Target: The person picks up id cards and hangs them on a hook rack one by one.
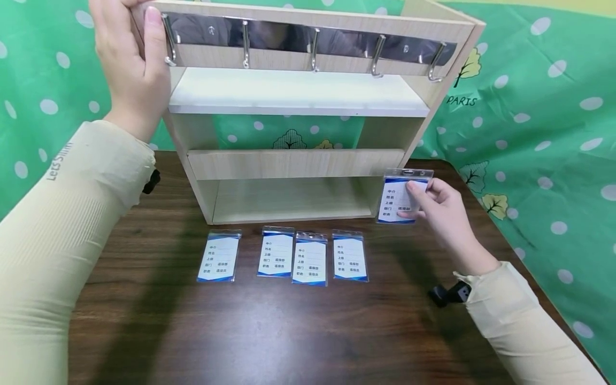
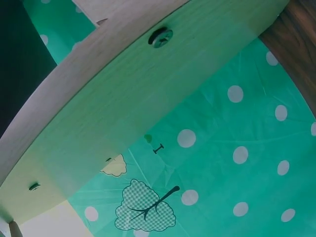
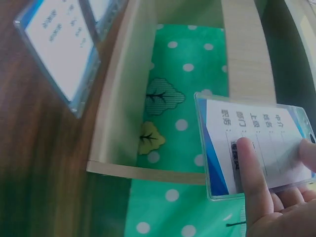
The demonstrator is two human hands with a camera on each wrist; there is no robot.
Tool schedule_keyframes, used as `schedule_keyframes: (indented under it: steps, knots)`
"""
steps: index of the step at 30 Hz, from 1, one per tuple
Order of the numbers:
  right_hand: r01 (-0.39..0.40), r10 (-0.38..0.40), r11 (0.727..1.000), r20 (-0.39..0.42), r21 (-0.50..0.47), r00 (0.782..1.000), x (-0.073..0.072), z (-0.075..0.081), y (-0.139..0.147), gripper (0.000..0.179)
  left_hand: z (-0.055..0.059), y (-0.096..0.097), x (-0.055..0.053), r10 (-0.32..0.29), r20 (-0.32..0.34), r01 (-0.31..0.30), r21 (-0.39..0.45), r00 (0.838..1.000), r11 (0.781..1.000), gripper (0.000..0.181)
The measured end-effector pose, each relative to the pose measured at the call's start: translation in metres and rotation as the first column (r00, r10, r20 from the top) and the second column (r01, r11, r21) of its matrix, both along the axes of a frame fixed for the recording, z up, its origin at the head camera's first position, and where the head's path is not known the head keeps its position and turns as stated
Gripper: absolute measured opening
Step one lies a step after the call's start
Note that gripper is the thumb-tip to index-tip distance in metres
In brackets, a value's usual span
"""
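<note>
My left hand (image 1: 137,67) holds the upper left corner of a light wooden rack (image 1: 295,164), its thumb on the front beside the leftmost hook. Low at the rack's right side, my right hand (image 1: 447,222) pinches a clear-sleeved badge card (image 1: 392,200) with blue and white print. The right wrist view shows that badge card (image 3: 217,128) with a finger laid across its printed face. On the table in front of the rack lie several similar cards, among them a leftmost one (image 1: 218,258) and a rightmost one (image 1: 349,256). The left wrist view shows the rack's side panel (image 2: 113,94), with the left hand out of sight.
A shiny metal strip (image 1: 284,36) with several hooks runs along the rack's top front. Below it is a white shelf (image 1: 298,93). The rack stands on a dark wooden table (image 1: 289,331), and a green dotted cloth (image 1: 544,133) hangs behind and to the right.
</note>
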State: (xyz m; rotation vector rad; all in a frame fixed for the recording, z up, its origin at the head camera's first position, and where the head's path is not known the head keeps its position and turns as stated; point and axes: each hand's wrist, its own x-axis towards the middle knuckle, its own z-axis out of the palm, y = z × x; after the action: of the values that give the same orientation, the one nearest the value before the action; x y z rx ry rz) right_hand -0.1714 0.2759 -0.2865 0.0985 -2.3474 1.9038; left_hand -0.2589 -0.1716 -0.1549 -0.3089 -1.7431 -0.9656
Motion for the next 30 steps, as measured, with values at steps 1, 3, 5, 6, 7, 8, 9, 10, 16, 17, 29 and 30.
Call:
schedule_keyframes:
  steps: [1, 3, 5, 6, 7, 8, 9, 10, 16, 17, 29, 30]
  knots:
    - [0.001, -0.001, 1.000, -0.004, -0.006, 1.000, -0.001, 0.003, -0.001, 0.025, 0.000, 0.000, 0.000, -0.002, 0.000, 0.002, 0.001, 1.000, 1.000, 0.021]
    - [-0.005, 0.004, 0.999, -0.019, -0.043, 1.000, -0.002, 0.010, -0.002, 0.027, 0.000, -0.001, -0.001, -0.004, 0.001, 0.004, 0.005, 1.000, 1.000, 0.022]
    - [-0.021, 0.019, 0.998, -0.035, -0.060, 0.999, -0.003, 0.017, -0.004, 0.027, -0.001, -0.001, -0.002, -0.003, 0.001, 0.003, 0.007, 1.000, 1.000, 0.021]
    - [-0.024, 0.022, 0.998, -0.040, -0.062, 0.999, -0.003, 0.021, -0.005, 0.027, -0.001, -0.001, -0.002, -0.003, 0.002, 0.003, 0.007, 1.000, 1.000, 0.022]
    - [-0.028, 0.026, 0.997, -0.040, -0.070, 0.999, -0.004, 0.024, -0.005, 0.028, -0.001, -0.001, -0.002, -0.003, 0.002, 0.003, 0.009, 1.000, 1.000, 0.021]
    - [-0.028, 0.026, 0.997, -0.039, -0.067, 0.999, -0.004, 0.028, -0.006, 0.028, -0.001, -0.001, -0.002, -0.003, 0.003, 0.003, 0.010, 1.000, 1.000, 0.022]
    - [-0.026, 0.024, 0.998, -0.037, -0.061, 0.999, -0.005, 0.031, -0.007, 0.028, -0.001, -0.001, -0.002, -0.002, 0.003, 0.002, 0.011, 1.000, 1.000, 0.022]
    - [-0.023, 0.021, 0.998, -0.033, -0.050, 0.999, -0.005, 0.034, -0.007, 0.029, -0.001, -0.001, -0.002, -0.002, 0.003, 0.002, 0.012, 1.000, 1.000, 0.021]
    - [-0.027, 0.019, 0.994, -0.070, -0.107, 0.997, -0.008, 0.050, -0.010, 0.024, -0.001, -0.002, -0.002, 0.002, 0.004, -0.002, 0.010, 1.000, 1.000, 0.023]
    - [-0.033, 0.022, 0.991, -0.086, -0.131, 0.996, -0.009, 0.053, -0.011, 0.023, -0.001, -0.002, -0.002, 0.002, 0.004, -0.002, 0.011, 1.000, 1.000, 0.023]
    - [-0.113, 0.058, 0.958, -0.209, -0.264, 0.976, -0.016, 0.092, -0.015, 0.016, -0.003, -0.002, -0.003, 0.004, 0.007, -0.004, 0.015, 1.000, 1.000, 0.025]
    - [-0.105, 0.051, 0.959, -0.205, -0.263, 0.977, -0.016, 0.096, -0.015, 0.017, -0.003, -0.002, -0.003, 0.004, 0.008, -0.005, 0.017, 1.000, 1.000, 0.025]
